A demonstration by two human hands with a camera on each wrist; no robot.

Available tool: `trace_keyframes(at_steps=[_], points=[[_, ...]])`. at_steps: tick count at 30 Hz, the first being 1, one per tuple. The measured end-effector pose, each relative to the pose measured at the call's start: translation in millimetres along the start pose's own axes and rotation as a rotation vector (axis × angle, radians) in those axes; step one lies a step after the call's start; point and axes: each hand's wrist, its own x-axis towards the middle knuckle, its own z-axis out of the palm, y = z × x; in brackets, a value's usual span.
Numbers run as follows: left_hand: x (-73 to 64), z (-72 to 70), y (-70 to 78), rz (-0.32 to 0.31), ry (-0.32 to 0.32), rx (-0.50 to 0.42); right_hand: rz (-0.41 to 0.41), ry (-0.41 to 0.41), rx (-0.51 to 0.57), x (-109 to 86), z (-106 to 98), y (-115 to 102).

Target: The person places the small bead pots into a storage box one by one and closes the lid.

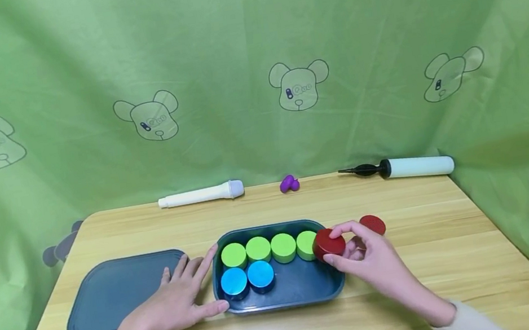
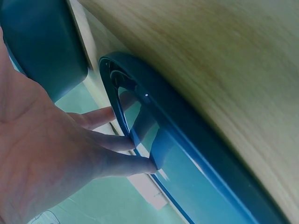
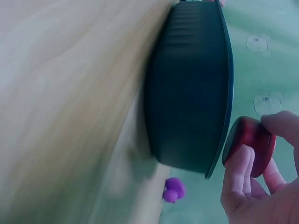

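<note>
In the head view, my right hand (image 1: 367, 255) pinches a red round tin (image 1: 329, 244) between thumb and fingers, over the right end of a dark blue-green box (image 1: 295, 288). The right wrist view shows the same tin (image 3: 252, 142) tilted beside the box's rim. Inside the box stand a row of several green-topped round tins (image 1: 284, 247) and two blue-topped ones (image 1: 260, 275). Spread and fairly straight, my left hand (image 1: 177, 300) has its index finger and thumb at the box's left end. Its other fingertips rest on the flat dark lid (image 1: 115, 296).
Another red round tin (image 1: 372, 224) stands right of the box, just behind my right hand. Along the table's back edge lie a white microphone (image 1: 199, 194), a small purple lumpy object (image 1: 289, 184) and a white hand pump (image 1: 418, 166). A green curtain (image 1: 225, 39) hangs behind.
</note>
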Motion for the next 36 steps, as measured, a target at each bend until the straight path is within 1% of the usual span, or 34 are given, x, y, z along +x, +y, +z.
trace_keyframes(at_steps=[5,8,13,19,24,28,31,36], points=[[-0.1,0.1,0.2,-0.002,0.000,-0.002,0.013,-0.049,-0.054,4.6,13.3,-4.7],[-0.2,0.0,0.3,-0.002,0.000,-0.001,0.007,-0.080,-0.116,7.0,21.0,-8.6],[-0.4,0.6,-0.7,-0.003,0.001,0.000,-0.037,-0.125,-0.229,10.5,35.6,-15.5],[-0.2,1.4,-2.0,0.000,0.006,0.004,-0.072,-0.190,-0.298,14.8,53.3,-18.7],[0.3,1.1,-1.7,0.003,0.007,0.008,-0.098,-0.218,-0.368,15.8,64.6,-19.5],[0.3,-0.1,-0.8,0.005,0.010,0.011,-0.142,-0.228,-0.426,15.4,70.9,-19.5],[-0.1,-0.5,-0.7,0.005,0.011,0.008,-0.169,-0.234,-0.451,15.2,74.0,-19.0],[-0.7,1.1,-1.7,0.017,0.019,0.015,-0.172,-0.250,-0.447,15.4,75.9,-17.7]])
